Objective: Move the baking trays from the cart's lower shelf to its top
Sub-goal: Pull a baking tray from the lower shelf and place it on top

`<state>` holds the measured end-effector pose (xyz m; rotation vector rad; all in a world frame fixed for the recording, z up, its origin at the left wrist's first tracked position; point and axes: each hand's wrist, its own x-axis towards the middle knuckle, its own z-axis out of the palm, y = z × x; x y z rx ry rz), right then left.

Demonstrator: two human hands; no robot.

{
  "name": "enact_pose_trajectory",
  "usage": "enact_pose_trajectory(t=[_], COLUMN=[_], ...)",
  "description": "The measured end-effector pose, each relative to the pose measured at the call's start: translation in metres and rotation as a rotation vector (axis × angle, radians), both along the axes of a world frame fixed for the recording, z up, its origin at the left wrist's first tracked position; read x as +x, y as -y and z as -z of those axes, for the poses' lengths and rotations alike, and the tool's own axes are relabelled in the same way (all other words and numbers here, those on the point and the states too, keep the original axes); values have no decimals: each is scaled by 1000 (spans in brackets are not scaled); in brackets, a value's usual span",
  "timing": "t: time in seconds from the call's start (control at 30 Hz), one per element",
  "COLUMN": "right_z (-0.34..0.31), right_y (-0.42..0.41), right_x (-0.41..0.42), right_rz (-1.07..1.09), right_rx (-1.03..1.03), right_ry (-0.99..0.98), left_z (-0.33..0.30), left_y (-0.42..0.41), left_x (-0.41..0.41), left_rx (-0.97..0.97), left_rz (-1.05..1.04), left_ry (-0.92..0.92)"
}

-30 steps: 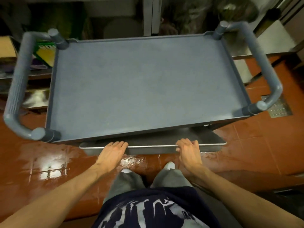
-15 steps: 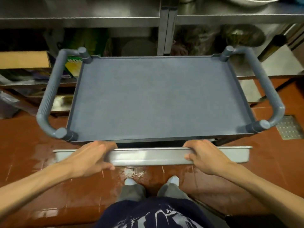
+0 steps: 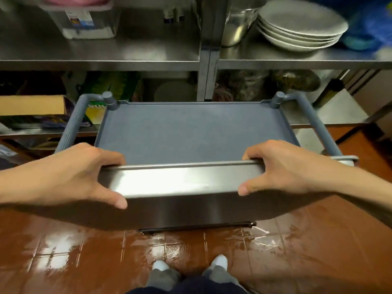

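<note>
Head view shows us holding the baking tray up off the lower level: a second ago we were crouched with it just sliding out beneath the cart, half a second ago it hung at the near edge, and now its near wall sits level with the cart's top, tilted so we see its underside. We judge the lift nearly done; what remains is carrying it forward and setting it flat.

Our left hand is clamped on the tray's left end, fingers curled over the rolled rim, thumb pressed under the wall. Beside it runs the ribbed grey left handle of the cart. The tray itself is brushed steel, shiny, with a thin rounded lip and a smooth, sloping wall. Behind it the cart's top is matte grey plastic, finely textured, with a raised border. Our right hand grips the right end likewise. Below, the red tiled floor looks wet and glossy, possibly slippery.
</note>
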<state>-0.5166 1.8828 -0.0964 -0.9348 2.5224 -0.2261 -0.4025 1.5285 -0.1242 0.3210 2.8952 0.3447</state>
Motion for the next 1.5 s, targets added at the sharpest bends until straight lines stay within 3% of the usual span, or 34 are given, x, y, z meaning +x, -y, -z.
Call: enact_pose_trajectory(t=[0.33,0.5,0.67,0.97,1.17,1.3,1.5], right_z=[-110,-130,-71,44,86,116,170], right_y=[6,6,10,6,-4,-1,9], right_x=[-32,-45,-60,-89,-85,-79,-80], right_rz=[-35,-26,32,32,32,18,-6], right_rx=[-127,-181,-101,-61,-74,-36,257], right_ry=[0,-134,-348,-616,-563,-482,-422], left_z=[-107,-124,-76,28,62,95,162], left_y=[24,20,-7,-26,-30,-36,-53], left_x=[-41,-51,-58,-96,-103,-102,-108], left_rx=[33,59,53,-88,-167,-171,-286], left_rz=[30,19,2,-72,-24,-28,-43], left_ry=[-9,-153,-318,-261,-289,-196,8])
